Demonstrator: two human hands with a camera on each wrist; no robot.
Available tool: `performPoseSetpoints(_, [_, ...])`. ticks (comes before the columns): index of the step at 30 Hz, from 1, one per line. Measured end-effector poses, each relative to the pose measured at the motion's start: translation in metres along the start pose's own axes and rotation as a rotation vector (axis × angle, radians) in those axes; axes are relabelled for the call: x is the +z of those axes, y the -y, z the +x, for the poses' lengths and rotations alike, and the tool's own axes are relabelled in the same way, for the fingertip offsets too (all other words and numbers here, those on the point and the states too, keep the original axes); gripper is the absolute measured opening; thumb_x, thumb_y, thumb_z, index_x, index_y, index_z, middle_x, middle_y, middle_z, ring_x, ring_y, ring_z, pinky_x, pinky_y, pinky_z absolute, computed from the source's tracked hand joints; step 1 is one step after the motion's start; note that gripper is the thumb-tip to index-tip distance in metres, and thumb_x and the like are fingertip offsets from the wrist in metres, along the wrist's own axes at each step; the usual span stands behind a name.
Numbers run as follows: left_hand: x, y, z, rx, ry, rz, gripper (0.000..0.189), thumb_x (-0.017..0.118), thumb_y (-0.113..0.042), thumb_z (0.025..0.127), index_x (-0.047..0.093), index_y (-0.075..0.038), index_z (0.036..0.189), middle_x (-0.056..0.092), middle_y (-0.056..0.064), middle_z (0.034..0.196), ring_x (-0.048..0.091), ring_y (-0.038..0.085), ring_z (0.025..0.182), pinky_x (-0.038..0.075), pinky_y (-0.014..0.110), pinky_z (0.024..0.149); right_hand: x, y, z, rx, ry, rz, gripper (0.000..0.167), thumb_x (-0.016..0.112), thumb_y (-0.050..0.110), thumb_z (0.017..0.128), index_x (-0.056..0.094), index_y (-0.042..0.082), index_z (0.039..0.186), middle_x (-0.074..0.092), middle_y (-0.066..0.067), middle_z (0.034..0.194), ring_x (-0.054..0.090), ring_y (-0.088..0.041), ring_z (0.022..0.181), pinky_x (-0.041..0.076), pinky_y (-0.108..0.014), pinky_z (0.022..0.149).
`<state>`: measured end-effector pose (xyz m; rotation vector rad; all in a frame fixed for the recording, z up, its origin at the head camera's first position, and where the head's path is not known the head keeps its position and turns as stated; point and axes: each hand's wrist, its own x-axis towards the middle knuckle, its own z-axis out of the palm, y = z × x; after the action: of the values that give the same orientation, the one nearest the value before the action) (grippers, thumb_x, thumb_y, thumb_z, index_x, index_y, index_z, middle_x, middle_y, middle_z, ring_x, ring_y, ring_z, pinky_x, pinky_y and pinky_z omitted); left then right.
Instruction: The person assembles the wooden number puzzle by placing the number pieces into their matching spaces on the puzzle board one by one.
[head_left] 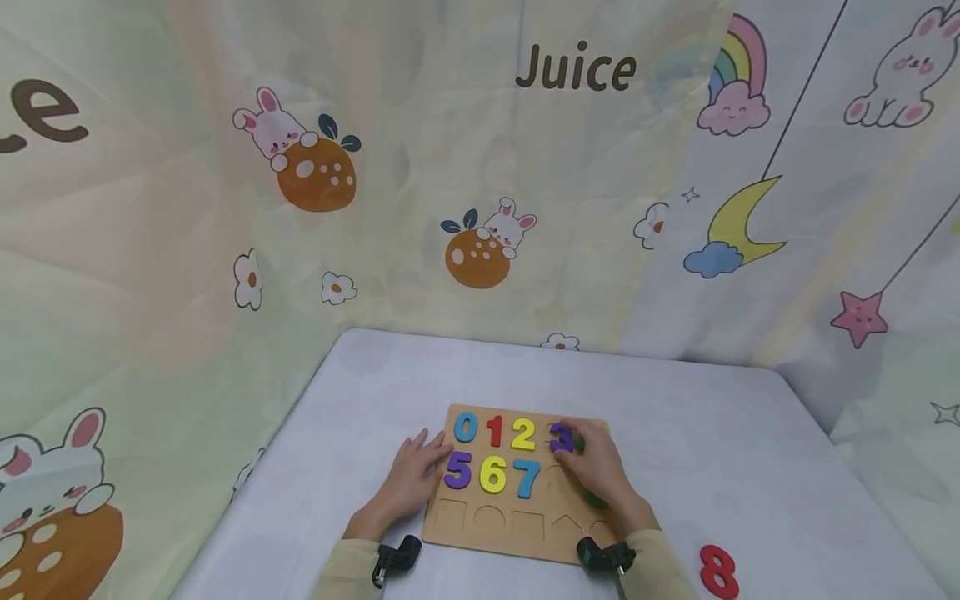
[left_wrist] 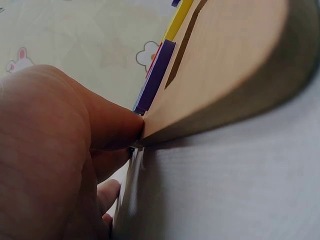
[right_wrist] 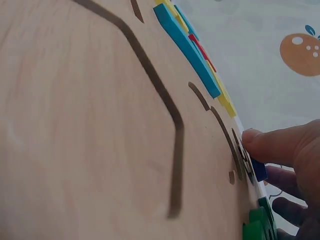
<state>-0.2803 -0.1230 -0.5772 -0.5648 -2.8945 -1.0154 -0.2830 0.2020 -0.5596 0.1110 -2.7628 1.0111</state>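
Note:
A wooden number puzzle board (head_left: 495, 542) lies on the white table. At its top right my right hand (head_left: 600, 467) pinches the purple number 3 (head_left: 559, 437) over its slot, thumb on the near side in the right wrist view. Green pieces (right_wrist: 256, 225) sit beside those fingers, mostly hidden by the hand in the head view. My left hand (head_left: 411, 475) rests at the board's left edge, its thumb touching the edge next to the purple 5 (head_left: 457, 471), other fingers fairly straight.
Blue 0 (head_left: 466, 427), red 1 (head_left: 494, 431), yellow 2 (head_left: 523, 434), yellow 6 (head_left: 492, 475) and blue 7 (head_left: 527, 479) sit on the board. Its bottom row has shape outlines. A red 8 (head_left: 718, 572) lies on the table at the right. Printed cloth hangs behind.

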Motion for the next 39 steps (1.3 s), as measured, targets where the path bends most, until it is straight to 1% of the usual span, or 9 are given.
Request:
performPoseSetpoints(7, [0.0007, 0.0006, 0.0004, 0.002, -0.003, 0.010, 0.038, 0.059, -0.012, 0.095, 0.061, -0.011, 0.133, 0.044, 0.010, 0.151, 0.022, 0.037, 0.146, 0.009, 0.055, 0.121, 0.0035, -0.0003, 0.0031, -0.031, -0.021, -0.013, 0.049, 0.082, 0.012, 0.078, 0.063, 0.008, 0.124, 0.064, -0.011, 0.127, 0.055, -0.033, 0.123, 0.043, -0.051, 0.106])
performPoseSetpoints(12, [0.0008, 0.0008, -0.0001, -0.010, 0.000, 0.010, 0.038, 0.059, -0.012, 0.095, 0.061, -0.011, 0.133, 0.043, 0.010, 0.151, 0.022, 0.036, 0.146, 0.008, 0.054, 0.121, 0.0070, 0.0024, 0.0048, -0.049, -0.010, -0.023, 0.045, 0.083, 0.013, 0.078, 0.067, 0.011, 0.120, 0.066, -0.008, 0.124, 0.056, -0.030, 0.122, 0.043, -0.050, 0.106])
performPoseSetpoints(14, [0.0008, 0.0006, -0.0002, -0.006, 0.000, 0.008, 0.038, 0.059, -0.012, 0.095, 0.061, -0.011, 0.133, 0.043, 0.010, 0.151, 0.022, 0.037, 0.146, 0.008, 0.055, 0.121, 0.0077, 0.0031, 0.0051, -0.041, -0.011, -0.023, 0.045, 0.083, 0.014, 0.078, 0.067, 0.011, 0.120, 0.066, -0.007, 0.124, 0.056, -0.030, 0.123, 0.043, -0.049, 0.107])
performPoseSetpoints(19, [0.0001, -0.0010, -0.0006, 0.005, -0.008, 0.010, 0.037, 0.059, -0.012, 0.095, 0.061, -0.010, 0.132, 0.044, 0.012, 0.150, 0.023, 0.038, 0.146, 0.009, 0.056, 0.120, 0.0084, 0.0023, 0.0057, -0.025, -0.020, -0.031, 0.046, 0.081, 0.014, 0.080, 0.066, 0.007, 0.122, 0.064, -0.011, 0.128, 0.055, -0.032, 0.124, 0.043, -0.050, 0.107])
performPoseSetpoints(22, [-0.0008, -0.0021, -0.0010, -0.002, -0.004, 0.010, 0.037, 0.058, -0.013, 0.096, 0.061, -0.010, 0.133, 0.044, 0.011, 0.150, 0.022, 0.037, 0.146, 0.008, 0.055, 0.121, 0.0083, 0.0015, 0.0051, -0.030, -0.025, -0.043, 0.045, 0.080, 0.015, 0.081, 0.067, 0.003, 0.122, 0.063, -0.013, 0.129, 0.054, -0.034, 0.125, 0.043, -0.051, 0.107])
performPoseSetpoints(25, [-0.0010, -0.0028, -0.0008, 0.003, -0.005, 0.014, 0.038, 0.057, -0.013, 0.096, 0.060, -0.009, 0.133, 0.044, 0.012, 0.150, 0.022, 0.038, 0.146, 0.009, 0.056, 0.121, 0.0081, 0.0011, 0.0042, -0.041, -0.032, -0.050, 0.044, 0.080, 0.016, 0.080, 0.068, 0.001, 0.120, 0.063, -0.013, 0.129, 0.054, -0.036, 0.124, 0.042, -0.052, 0.106])
performPoseSetpoints(31, [-0.0006, -0.0034, -0.0007, 0.002, -0.002, 0.018, 0.038, 0.056, -0.013, 0.096, 0.060, -0.010, 0.134, 0.043, 0.012, 0.151, 0.022, 0.037, 0.146, 0.008, 0.055, 0.121, 0.0082, 0.0004, 0.0036, -0.059, -0.045, -0.053, 0.044, 0.079, 0.020, 0.081, 0.068, 0.001, 0.119, 0.062, -0.013, 0.129, 0.054, -0.037, 0.123, 0.042, -0.054, 0.106])
performPoseSetpoints(34, [0.0000, -0.0027, -0.0010, -0.003, 0.003, 0.015, 0.038, 0.056, -0.013, 0.097, 0.059, -0.010, 0.134, 0.043, 0.011, 0.151, 0.021, 0.036, 0.147, 0.007, 0.054, 0.121, 0.0076, 0.0010, 0.0026, -0.061, -0.051, -0.032, 0.043, 0.078, 0.021, 0.083, 0.068, 0.001, 0.119, 0.062, -0.015, 0.130, 0.053, -0.039, 0.124, 0.041, -0.056, 0.106])
performPoseSetpoints(39, [-0.0014, -0.0032, -0.0011, -0.001, 0.004, 0.016, 0.038, 0.055, -0.013, 0.097, 0.059, -0.010, 0.135, 0.042, 0.011, 0.151, 0.020, 0.037, 0.147, 0.007, 0.054, 0.121, 0.0046, 0.0016, -0.0011, -0.012, -0.071, 0.008, 0.036, 0.076, 0.022, 0.086, 0.069, 0.006, 0.118, 0.052, -0.020, 0.140, 0.044, -0.043, 0.131, 0.038, -0.060, 0.108])
